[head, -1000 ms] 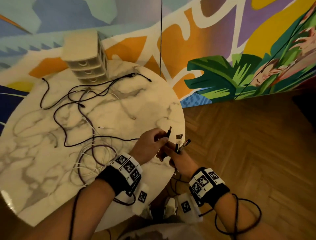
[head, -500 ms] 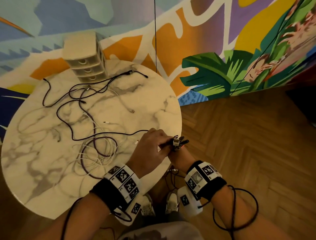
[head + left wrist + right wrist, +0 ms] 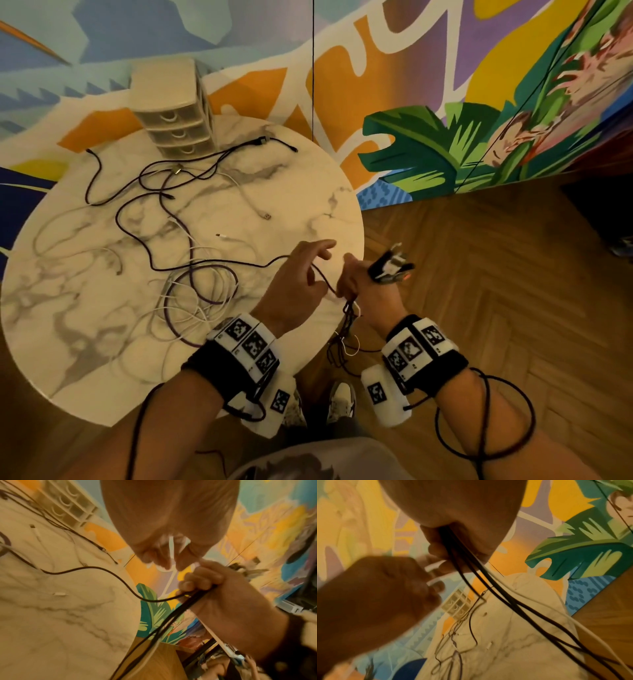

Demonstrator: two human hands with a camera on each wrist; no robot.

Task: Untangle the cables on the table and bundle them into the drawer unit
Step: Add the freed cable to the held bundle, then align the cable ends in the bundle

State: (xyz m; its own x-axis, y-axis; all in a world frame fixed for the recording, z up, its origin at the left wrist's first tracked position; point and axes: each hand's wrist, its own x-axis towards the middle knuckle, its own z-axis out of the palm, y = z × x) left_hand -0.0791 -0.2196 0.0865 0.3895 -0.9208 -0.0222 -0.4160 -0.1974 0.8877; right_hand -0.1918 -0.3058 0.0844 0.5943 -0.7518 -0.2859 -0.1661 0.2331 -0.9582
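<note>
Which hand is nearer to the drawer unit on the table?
Left. The left hand is above the table edge, on the drawer unit's side; the right hand is beyond the edge, farther away.

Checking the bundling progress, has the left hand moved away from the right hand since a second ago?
Yes. The left hand has opened and drawn back over the table, off the plugs the right hand holds past the table's edge.

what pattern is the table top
White marble with grey veining on the table top; clearest in the head view.
</note>
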